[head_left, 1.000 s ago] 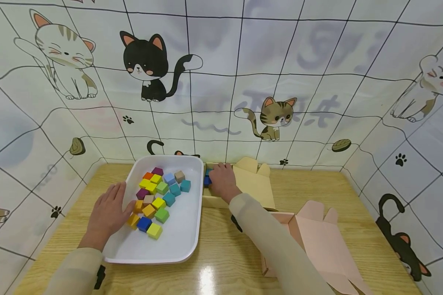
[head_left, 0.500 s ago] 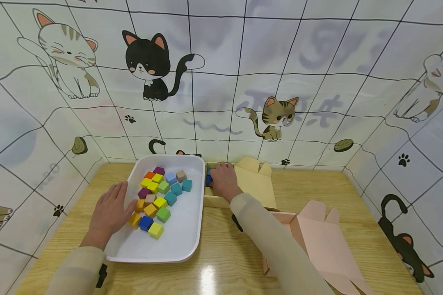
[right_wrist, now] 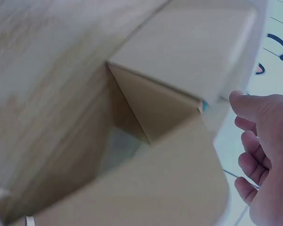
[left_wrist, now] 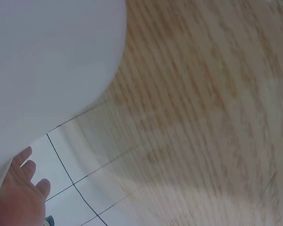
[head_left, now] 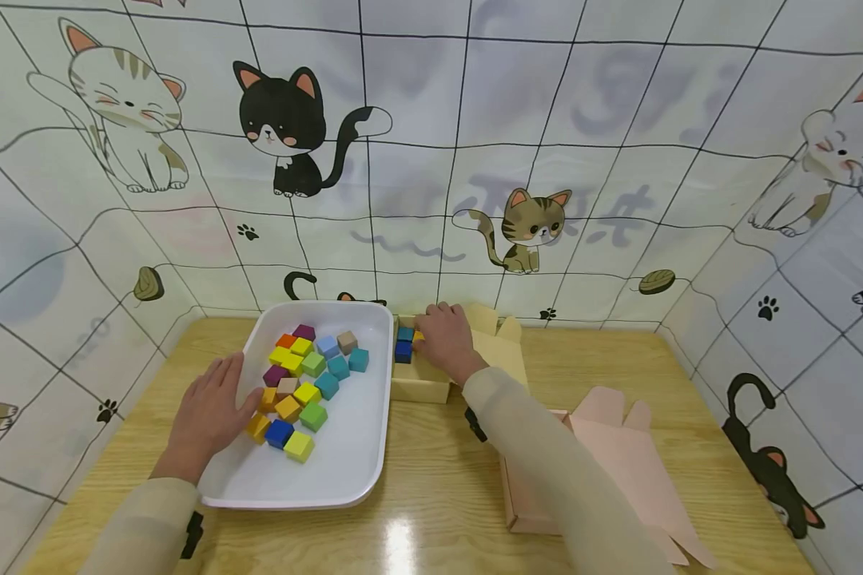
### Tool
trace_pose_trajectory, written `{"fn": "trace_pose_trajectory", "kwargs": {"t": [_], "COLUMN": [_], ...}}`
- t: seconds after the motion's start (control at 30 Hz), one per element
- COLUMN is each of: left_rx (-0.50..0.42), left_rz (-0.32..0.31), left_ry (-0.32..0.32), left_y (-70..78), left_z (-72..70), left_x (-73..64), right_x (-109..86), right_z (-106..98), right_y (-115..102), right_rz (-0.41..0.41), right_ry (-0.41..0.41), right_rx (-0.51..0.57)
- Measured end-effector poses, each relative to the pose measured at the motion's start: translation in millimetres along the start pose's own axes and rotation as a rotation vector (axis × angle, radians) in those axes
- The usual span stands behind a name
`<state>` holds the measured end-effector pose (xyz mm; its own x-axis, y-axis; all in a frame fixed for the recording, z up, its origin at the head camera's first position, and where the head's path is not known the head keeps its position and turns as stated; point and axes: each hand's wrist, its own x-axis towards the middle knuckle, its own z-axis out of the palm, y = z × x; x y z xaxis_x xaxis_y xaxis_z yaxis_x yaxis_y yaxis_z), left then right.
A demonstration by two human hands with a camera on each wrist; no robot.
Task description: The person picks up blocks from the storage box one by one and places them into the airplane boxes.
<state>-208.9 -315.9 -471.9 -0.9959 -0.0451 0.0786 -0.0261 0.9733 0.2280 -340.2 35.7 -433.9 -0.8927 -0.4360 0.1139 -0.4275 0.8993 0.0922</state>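
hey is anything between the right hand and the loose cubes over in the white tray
Yes, the white tray's right rim stands between the right hand and the loose cubes; the dark blue cube in the yellow box lies on that line too.

The tray point(head_left: 331, 479) appears to be moulded plastic, smooth with a soft gloss. The cubes point(head_left: 279, 434) have the look of painted wood, smooth-faced and close to matt. The yellow box point(head_left: 420, 391) and pink box point(head_left: 532, 523) present as matt card. The bench point(head_left: 439, 487) shows wood grain under a glossy, light-reflecting finish. The backdrop point(head_left: 410, 96) resembles printed cloth; the sleeves point(head_left: 568, 471), matt cloth.
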Motion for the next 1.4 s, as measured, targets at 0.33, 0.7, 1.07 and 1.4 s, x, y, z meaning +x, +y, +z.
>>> {"fn": "trace_pose_trajectory", "kwargs": {"t": [0.33,0.7,1.07,1.4], "left_rx": [0.0,-0.042,-0.031,-0.038], "left_rz": [0.005,-0.007,-0.011,-0.024], "left_ry": [-0.018,-0.037,-0.031,-0.044], "left_y": [-1.2,4.7,4.8,5.5], "left_z": [2.0,3.8,3.4,3.5], "left_x": [-1.2,-2.8,-4.7,-4.8], "right_x": [-16.1,-37.0,-37.2,-20.5], "right_z": [-21.8,-37.4,-20.7,-7.8], "right_y": [2.6,-60.1,-110.5,-124.1], "right_rz": [-0.084,-0.36,-0.577,-0.53], "right_ry": [0.055,0.08,-0.139,-0.187], "right_rx": [-0.023,-0.039,0.031,0.034]}}
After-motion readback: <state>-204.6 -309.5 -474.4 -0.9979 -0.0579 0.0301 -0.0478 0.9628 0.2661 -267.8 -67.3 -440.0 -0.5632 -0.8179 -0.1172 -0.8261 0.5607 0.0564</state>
